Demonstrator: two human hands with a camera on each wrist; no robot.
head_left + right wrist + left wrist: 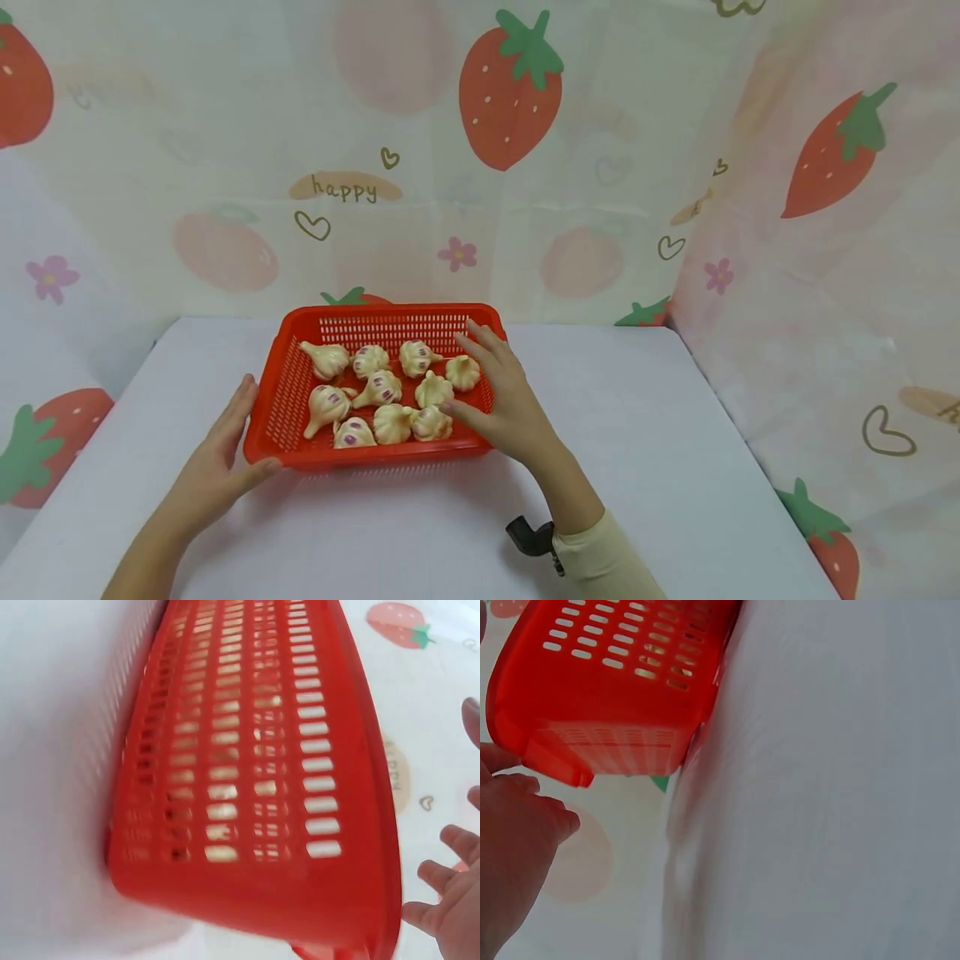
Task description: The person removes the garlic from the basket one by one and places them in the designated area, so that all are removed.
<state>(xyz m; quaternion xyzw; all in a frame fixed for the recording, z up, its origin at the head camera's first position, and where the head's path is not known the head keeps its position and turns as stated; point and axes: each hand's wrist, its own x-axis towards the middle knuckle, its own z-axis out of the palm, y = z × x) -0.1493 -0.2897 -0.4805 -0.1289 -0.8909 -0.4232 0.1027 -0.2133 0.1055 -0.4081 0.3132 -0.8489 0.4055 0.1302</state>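
Observation:
A red plastic basket [360, 457] with slotted walls stands on the white-covered table. Inside lie several pale garlic bulbs [327, 405], some with purple patches. My left hand [210, 479] is at the basket's left end, fingers extended along the rim and thumb near the front left corner. In the left wrist view, its fingertips meet the basket's [592, 697] rim. Over the right end reaches my right hand [504, 400], fingers spread and thumb above the nearest bulbs. From the right wrist view, a fingertip is close to the basket's [315, 892] rim; contact is unclear.
A white cloth covers the table [615, 433], which extends right of the basket. Behind it hangs a strawberry-print curtain [420, 258], with more of it at both sides. A black device [530, 537] sits by my right wrist.

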